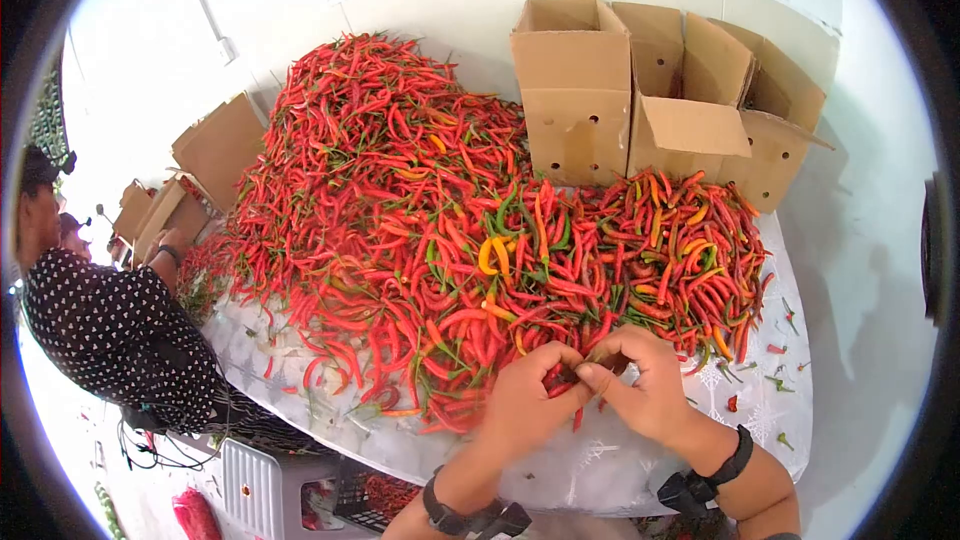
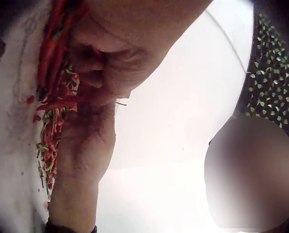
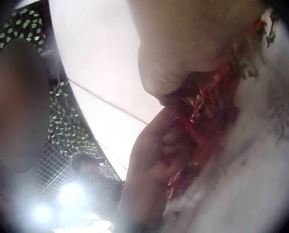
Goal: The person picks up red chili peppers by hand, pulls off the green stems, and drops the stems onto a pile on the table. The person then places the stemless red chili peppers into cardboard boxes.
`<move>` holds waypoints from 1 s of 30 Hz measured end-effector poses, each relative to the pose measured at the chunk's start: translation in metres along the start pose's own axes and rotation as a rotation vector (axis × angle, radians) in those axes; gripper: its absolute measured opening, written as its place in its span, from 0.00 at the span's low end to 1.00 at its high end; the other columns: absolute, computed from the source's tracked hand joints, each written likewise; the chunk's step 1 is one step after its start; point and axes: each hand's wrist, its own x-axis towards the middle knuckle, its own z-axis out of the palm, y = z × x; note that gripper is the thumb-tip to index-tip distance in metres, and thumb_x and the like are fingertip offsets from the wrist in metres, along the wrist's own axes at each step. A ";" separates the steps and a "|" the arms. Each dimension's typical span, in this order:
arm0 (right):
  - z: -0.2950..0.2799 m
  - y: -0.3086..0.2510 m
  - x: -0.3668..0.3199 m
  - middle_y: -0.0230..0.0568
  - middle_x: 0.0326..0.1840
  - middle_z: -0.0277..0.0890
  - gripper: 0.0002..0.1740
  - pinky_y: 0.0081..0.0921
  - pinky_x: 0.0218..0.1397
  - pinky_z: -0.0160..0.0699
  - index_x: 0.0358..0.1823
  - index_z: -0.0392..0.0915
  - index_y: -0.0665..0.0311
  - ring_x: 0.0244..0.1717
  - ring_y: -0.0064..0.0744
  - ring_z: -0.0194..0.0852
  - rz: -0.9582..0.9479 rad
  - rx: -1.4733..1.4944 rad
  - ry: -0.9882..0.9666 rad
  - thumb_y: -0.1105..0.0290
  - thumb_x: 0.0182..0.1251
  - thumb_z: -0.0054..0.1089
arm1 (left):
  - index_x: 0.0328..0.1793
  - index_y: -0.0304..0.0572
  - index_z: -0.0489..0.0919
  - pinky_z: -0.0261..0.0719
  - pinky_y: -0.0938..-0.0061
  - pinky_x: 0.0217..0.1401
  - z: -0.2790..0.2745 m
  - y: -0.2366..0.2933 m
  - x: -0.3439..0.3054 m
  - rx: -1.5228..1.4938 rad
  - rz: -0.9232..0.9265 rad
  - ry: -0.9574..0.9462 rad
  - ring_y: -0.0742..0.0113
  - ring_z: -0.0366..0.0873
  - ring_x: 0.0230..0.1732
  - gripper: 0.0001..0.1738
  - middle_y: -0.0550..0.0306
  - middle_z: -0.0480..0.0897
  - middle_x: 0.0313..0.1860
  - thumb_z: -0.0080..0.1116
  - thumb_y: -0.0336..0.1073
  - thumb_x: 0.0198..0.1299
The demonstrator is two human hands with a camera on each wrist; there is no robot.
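Observation:
At the table's front edge, my left hand point(image 1: 532, 398) curls its fingers round dark red chili peppers point(image 1: 559, 377), which show between finger and thumb. My right hand point(image 1: 645, 385) meets it there, with thumb and forefinger pinched together at the end of a chili. In the left wrist view a red chili point(image 2: 62, 103) pokes out where the two hands meet, and a thin stem shows on the other side. The right wrist view is blurred, with red peppers close behind both hands. A big heap of red chili peppers point(image 1: 400, 200) lies just beyond the hands.
Cardboard boxes point(image 1: 575, 130) stand open behind the heap. A smaller pile of darker, mixed-colour peppers point(image 1: 680, 260) lies at right, with loose green stems point(image 1: 780, 383) near the table edge. Another person point(image 1: 120, 340) works at left by more boxes. A grey plastic stool point(image 1: 265, 490) stands below.

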 end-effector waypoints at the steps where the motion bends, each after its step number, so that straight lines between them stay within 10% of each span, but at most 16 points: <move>1: 0.000 0.001 0.000 0.39 0.28 0.74 0.11 0.26 0.33 0.71 0.31 0.78 0.66 0.28 0.31 0.73 0.013 0.001 0.007 0.67 0.56 0.69 | 0.44 0.39 0.79 0.75 0.73 0.44 0.001 0.000 0.000 -0.001 0.015 0.006 0.67 0.79 0.38 0.17 0.54 0.82 0.35 0.67 0.43 0.54; 11: -0.010 0.005 0.005 0.36 0.26 0.74 0.10 0.23 0.29 0.70 0.31 0.78 0.67 0.26 0.25 0.72 -0.009 -0.039 -0.017 0.67 0.62 0.66 | 0.41 0.37 0.79 0.73 0.76 0.43 0.002 -0.002 0.000 -0.178 -0.055 -0.090 0.74 0.76 0.37 0.13 0.59 0.81 0.33 0.65 0.39 0.58; 14: -0.013 0.002 0.004 0.32 0.27 0.75 0.12 0.20 0.29 0.73 0.34 0.78 0.67 0.28 0.19 0.72 0.353 0.419 -0.170 0.64 0.67 0.63 | 0.40 0.38 0.79 0.72 0.78 0.43 -0.002 -0.001 0.000 -0.267 -0.056 -0.152 0.78 0.74 0.37 0.12 0.63 0.80 0.33 0.66 0.38 0.58; 24: -0.011 0.016 0.005 0.28 0.28 0.75 0.14 0.20 0.34 0.72 0.36 0.78 0.62 0.29 0.20 0.72 0.593 0.816 -0.241 0.58 0.68 0.60 | 0.42 0.39 0.79 0.72 0.82 0.37 0.000 -0.011 0.003 -0.431 0.068 -0.190 0.81 0.73 0.33 0.11 0.65 0.80 0.34 0.63 0.38 0.61; 30: -0.029 0.025 0.015 0.29 0.25 0.70 0.11 0.23 0.32 0.66 0.28 0.74 0.65 0.27 0.23 0.68 0.469 0.621 -0.244 0.66 0.67 0.59 | 0.45 0.46 0.72 0.61 0.82 0.20 -0.012 0.005 0.002 -0.946 -0.346 -0.174 0.78 0.68 0.19 0.09 0.64 0.76 0.26 0.59 0.36 0.64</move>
